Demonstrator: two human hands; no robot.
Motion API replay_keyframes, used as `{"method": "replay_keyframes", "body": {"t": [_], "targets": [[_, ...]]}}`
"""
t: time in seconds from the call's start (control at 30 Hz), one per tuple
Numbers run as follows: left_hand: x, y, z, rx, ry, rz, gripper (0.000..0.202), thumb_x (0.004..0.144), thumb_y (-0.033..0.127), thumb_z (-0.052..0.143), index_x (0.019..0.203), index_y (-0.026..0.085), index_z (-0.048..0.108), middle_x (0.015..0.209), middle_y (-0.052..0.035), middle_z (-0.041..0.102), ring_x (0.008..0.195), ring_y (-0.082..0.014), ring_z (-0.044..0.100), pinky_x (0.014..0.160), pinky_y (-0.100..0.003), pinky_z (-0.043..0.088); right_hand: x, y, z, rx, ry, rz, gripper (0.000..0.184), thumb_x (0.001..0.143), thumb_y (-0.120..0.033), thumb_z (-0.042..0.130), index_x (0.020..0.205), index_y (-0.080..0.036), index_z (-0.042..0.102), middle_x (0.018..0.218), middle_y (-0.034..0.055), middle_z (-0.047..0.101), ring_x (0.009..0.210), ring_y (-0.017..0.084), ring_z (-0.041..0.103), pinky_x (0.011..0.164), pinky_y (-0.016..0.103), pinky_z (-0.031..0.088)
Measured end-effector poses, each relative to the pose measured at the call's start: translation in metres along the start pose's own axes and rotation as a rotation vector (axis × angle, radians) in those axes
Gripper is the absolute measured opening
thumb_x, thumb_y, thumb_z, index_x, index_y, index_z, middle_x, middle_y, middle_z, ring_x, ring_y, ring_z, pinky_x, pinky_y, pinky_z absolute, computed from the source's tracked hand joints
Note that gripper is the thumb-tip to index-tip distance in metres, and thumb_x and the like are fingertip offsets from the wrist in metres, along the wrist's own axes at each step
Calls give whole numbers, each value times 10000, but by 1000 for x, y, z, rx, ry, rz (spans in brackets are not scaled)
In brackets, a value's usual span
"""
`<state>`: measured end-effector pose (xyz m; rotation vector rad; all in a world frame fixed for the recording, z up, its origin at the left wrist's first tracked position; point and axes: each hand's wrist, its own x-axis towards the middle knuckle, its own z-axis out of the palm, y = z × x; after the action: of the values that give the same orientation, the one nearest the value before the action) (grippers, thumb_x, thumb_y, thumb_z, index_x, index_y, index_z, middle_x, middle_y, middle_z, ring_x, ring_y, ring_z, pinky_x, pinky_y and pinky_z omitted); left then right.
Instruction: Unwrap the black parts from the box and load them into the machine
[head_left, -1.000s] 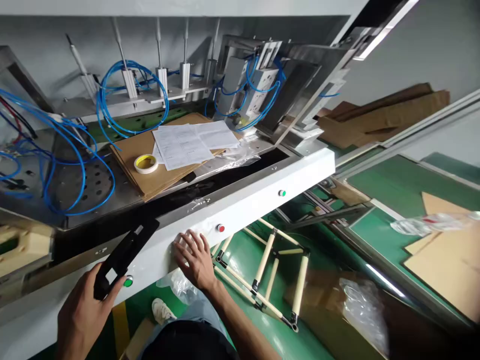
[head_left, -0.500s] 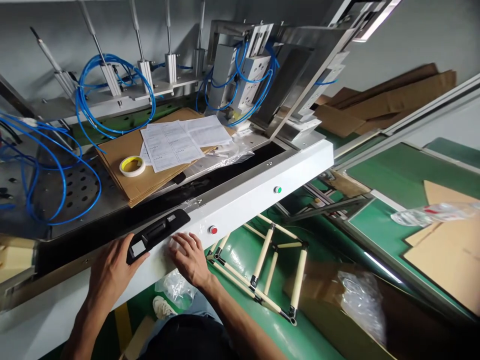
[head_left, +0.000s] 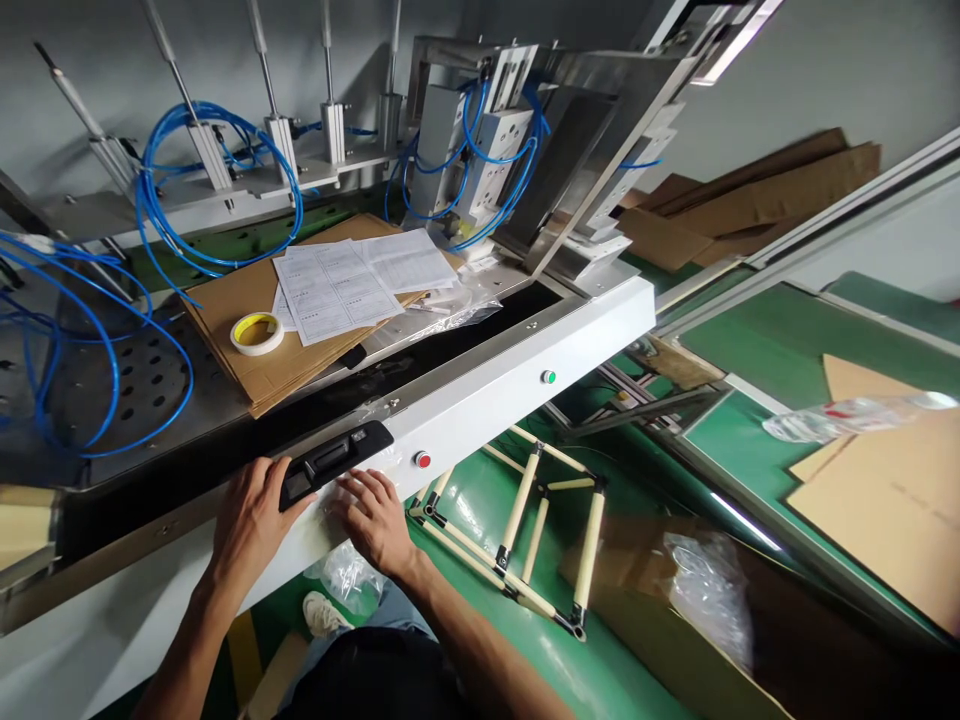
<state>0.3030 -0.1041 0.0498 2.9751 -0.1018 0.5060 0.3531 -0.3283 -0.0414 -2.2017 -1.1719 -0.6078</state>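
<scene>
Black handle (head_left: 334, 458) lay flat against white panel (head_left: 487, 395), just left of red button (head_left: 423, 459). Gripped at its near end by left hand (head_left: 251, 520); right hand (head_left: 371, 515) spread open, pressing the panel below. Seemingly positioned, not visibly fastened. Tape roll (head_left: 256, 332) and papers (head_left: 337, 285) sat farther back.

Matt black plastic handle (head_left: 335, 461), glossy white panel (head_left: 495, 388)

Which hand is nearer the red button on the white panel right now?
Right. The right hand lies flat on the white panel just left of and below the red button; the left hand is farther left, holding the black handle part's end.
</scene>
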Motion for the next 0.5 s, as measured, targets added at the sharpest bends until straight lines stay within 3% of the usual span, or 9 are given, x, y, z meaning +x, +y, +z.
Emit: {"method": "replay_keyframes", "body": {"t": [0.5], "targets": [[-1,-4,12,-73,-19,-5,527,1014,607,538,1276,155,612,1031,-108,665,943,-286,665,823,-403,538,-1,0,3,18,6,28,210,976,-182,595,1143,-246,706,1315,68,744,1396,222,545,1221,456,407]]}}
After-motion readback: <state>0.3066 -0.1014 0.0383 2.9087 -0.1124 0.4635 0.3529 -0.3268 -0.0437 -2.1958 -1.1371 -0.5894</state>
